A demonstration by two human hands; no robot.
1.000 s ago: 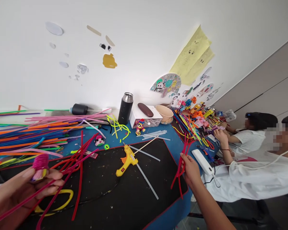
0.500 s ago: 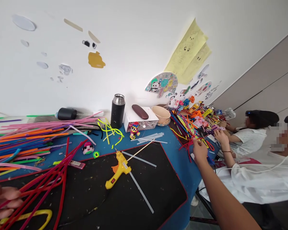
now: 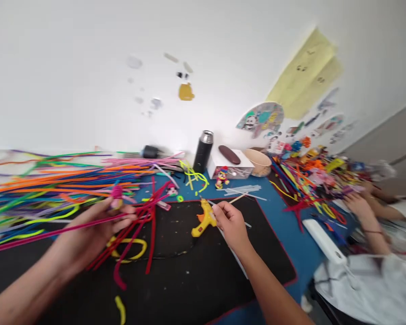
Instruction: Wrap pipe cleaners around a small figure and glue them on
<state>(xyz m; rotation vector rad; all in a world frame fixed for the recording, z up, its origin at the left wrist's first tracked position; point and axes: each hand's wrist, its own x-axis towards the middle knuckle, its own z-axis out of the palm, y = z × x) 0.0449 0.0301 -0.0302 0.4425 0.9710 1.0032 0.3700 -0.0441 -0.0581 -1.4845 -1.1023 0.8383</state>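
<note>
My left hand is closed around a small figure of coiled pink and yellow pipe cleaner, held upright between thumb and fingers. A long magenta pipe cleaner crosses in front of that hand. My right hand hovers over the black mat, its thumb and index finger pinched together beside the yellow glue gun. What the pinch holds, if anything, is hidden. The glue gun lies on its side, partly covered by my fingers. Between my hands lie red pipe cleaners and a yellow loop.
Many coloured pipe cleaners spread at the left. A black flask, a white box and a bowl stand by the wall. At the right are a white power strip and a co-worker's hand.
My right hand has come left from the red pipe cleaners at the far right to the glue gun. The view has swung left, and my left hand with the pink figure shows more fully.
</note>
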